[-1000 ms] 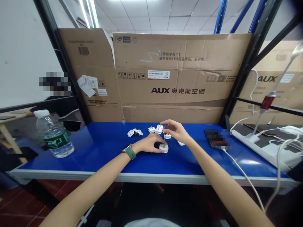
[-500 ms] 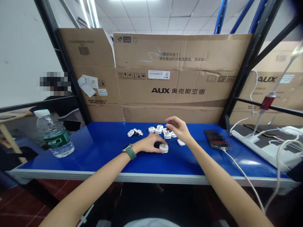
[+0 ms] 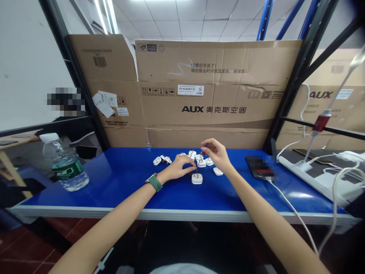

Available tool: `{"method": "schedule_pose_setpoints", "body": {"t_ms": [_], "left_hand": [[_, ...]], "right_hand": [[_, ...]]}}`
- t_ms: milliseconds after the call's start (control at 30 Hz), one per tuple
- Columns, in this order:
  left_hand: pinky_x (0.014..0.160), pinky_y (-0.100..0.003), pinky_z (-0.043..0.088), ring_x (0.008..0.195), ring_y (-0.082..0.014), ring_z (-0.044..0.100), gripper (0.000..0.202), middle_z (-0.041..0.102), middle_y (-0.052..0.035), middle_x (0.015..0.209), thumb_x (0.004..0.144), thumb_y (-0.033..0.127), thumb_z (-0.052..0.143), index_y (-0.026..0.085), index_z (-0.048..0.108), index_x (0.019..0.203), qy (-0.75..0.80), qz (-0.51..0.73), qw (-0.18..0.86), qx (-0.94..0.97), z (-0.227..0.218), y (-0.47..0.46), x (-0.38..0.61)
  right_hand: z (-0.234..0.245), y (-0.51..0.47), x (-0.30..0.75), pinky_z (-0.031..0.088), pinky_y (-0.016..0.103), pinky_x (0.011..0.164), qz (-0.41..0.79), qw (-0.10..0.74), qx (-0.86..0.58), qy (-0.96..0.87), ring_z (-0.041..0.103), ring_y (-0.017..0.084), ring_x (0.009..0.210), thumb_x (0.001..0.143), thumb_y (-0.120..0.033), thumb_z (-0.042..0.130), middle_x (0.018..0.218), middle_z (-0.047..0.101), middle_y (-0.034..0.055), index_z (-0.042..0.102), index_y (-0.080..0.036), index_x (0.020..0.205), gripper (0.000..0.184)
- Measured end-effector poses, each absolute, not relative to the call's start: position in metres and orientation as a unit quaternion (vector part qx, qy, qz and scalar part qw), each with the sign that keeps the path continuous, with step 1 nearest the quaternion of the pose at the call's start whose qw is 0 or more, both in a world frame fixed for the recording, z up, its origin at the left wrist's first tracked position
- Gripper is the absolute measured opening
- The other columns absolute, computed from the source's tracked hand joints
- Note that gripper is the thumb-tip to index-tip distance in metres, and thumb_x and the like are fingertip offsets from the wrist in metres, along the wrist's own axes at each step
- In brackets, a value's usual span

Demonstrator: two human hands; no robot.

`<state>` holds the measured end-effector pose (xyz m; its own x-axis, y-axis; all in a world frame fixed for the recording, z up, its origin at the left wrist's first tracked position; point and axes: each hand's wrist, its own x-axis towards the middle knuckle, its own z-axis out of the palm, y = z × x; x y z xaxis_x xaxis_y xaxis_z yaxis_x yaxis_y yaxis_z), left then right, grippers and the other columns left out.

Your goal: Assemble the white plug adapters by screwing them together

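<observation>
Both hands [image 3: 179, 168] [image 3: 218, 155] are near a white plug [image 3: 197, 180] before "AUX" cardboard [image 3: 185, 102].

L fingers [image 3: 190, 160] now off front plug [image 3: 197, 179], nr screwdriver [image 3: 201, 156] tip.

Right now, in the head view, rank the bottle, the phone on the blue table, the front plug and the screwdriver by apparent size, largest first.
1. Bottle
2. Phone
3. Front plug and screwdriver, unranked: the plug looks broader, but the right hand partly hides the thin screwdriver.
</observation>
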<state>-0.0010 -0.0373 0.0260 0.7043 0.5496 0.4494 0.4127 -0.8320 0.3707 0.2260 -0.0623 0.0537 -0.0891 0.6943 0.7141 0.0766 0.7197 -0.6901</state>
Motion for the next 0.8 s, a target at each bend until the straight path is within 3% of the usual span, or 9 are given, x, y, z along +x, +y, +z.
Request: {"method": "schedule_pose_setpoints", "body": {"t_ms": [367,633,800], "left_hand": [[0.108,-0.039,0.034,0.108,-0.0233,0.068,0.019,0.078,-0.0015,0.106,0.092,0.042,0.072,0.024,0.073,0.096,0.262,0.278,0.13,0.915,0.0268,-0.0394,-0.0016],[0.104,-0.039,0.035,0.101,-0.0224,0.068,0.018,0.078,-0.0013,0.101,0.094,0.04,0.068,0.022,0.072,0.091,0.276,0.279,0.113,0.913,0.0268,-0.0356,-0.0018],[0.102,-0.04,0.031,0.106,-0.0238,0.064,0.016,0.077,-0.0018,0.104,0.095,0.038,0.067,0.023,0.073,0.093,0.282,0.23,0.075,0.928,0.032,-0.0368,-0.009]], "right_hand": [[0.0535,-0.0656,0.225,0.055,0.032,0.07,0.237,0.612,-0.292,-0.696,0.067,0.017,0.075,0.09,-0.042,0.073,0.088,0.065,0.0018,0.067,-0.023,0.103,0.023],[0.0546,-0.0676,0.2229,0.055,0.032,0.073,0.25,0.617,-0.28,-0.691,0.069,0.019,0.079,0.091,-0.04,0.072,0.09,0.066,0.0023,0.065,-0.023,0.101,0.021],[0.0525,-0.0602,0.2293,0.05,0.029,0.068,0.228,0.633,-0.298,-0.677,0.062,0.015,0.071,0.096,-0.037,0.06,0.085,0.062,0.0002,0.063,-0.022,0.108,0.02]]}}
